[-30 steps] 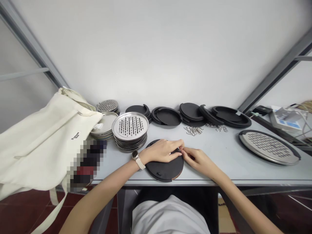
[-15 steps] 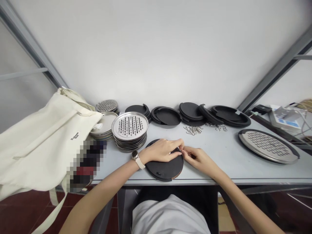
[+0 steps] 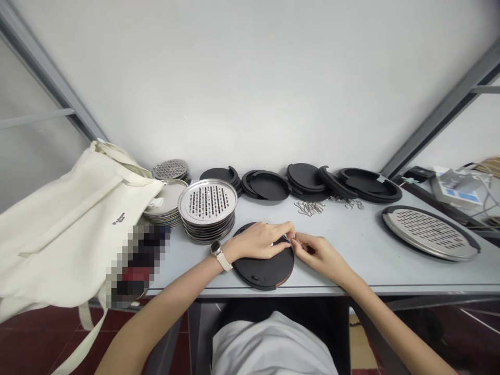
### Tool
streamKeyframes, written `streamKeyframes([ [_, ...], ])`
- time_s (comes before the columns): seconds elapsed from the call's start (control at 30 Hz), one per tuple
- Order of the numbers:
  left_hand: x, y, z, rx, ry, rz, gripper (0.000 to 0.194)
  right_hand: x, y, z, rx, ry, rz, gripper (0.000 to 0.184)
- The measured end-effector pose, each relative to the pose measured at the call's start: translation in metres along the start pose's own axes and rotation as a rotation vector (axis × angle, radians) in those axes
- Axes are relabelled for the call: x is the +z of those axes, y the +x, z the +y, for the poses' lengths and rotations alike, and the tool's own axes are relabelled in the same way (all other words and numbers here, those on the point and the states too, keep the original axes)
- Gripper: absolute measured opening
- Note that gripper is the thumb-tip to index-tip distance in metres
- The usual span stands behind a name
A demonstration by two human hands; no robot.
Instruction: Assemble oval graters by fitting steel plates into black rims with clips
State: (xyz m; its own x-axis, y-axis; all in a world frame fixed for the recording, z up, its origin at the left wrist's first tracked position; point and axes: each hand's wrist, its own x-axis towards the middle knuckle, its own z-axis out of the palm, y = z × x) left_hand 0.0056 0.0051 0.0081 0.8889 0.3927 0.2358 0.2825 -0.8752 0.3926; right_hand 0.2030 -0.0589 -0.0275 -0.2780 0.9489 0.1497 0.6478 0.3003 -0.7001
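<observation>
A round black plate (image 3: 269, 272) lies flat at the table's front edge, with a small raised peg near its lower side and a brown strip along its lower right rim. My left hand (image 3: 260, 240) reaches across its top, thumb and forefinger pinched together at the plate's right rim. Between the fingertips is a small shiny metal piece (image 3: 287, 238), mostly covered, that looks like a wire clip. From the right, my right hand (image 3: 315, 253) pinches at the same spot, its fingertips meeting those of my left hand.
Behind the plate stands a stack of metal grater discs (image 3: 209, 203). Black round trays (image 3: 269, 185) line the wall, with loose wire clips (image 3: 309, 207) before them. A black-rimmed grater disc (image 3: 429, 232) lies right; a cream bag (image 3: 70, 224) fills the left.
Both hands stay at the plate's right rim. The fingertips have shifted only slightly, and the shiny piece shows a little more between them.
</observation>
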Motion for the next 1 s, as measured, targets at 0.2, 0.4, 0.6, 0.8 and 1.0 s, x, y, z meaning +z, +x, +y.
streamKeyframes([
  [0.2,0.0001,-0.0003,0.0002,-0.011,-0.018,-0.005,0.016,0.0001,-0.0004,0.0005,-0.006,0.014,0.019,0.033],
  [0.4,0.0009,-0.0001,0.0000,-0.013,-0.007,-0.006,0.017,0.0010,-0.0007,0.0017,-0.004,0.008,0.029,0.033],
  [0.6,0.0008,-0.0005,0.0000,-0.007,0.002,0.004,0.016,0.0016,-0.0007,0.0025,-0.011,0.000,0.040,0.032],
  [0.8,0.0011,-0.0010,-0.0005,0.006,0.008,0.018,0.015,0.0016,-0.0008,0.0029,-0.015,-0.006,0.042,0.031],
  [1.0,0.0006,-0.0012,-0.0001,0.015,0.026,0.016,0.014,0.0005,-0.0028,0.0059,-0.021,0.016,0.089,0.033],
])
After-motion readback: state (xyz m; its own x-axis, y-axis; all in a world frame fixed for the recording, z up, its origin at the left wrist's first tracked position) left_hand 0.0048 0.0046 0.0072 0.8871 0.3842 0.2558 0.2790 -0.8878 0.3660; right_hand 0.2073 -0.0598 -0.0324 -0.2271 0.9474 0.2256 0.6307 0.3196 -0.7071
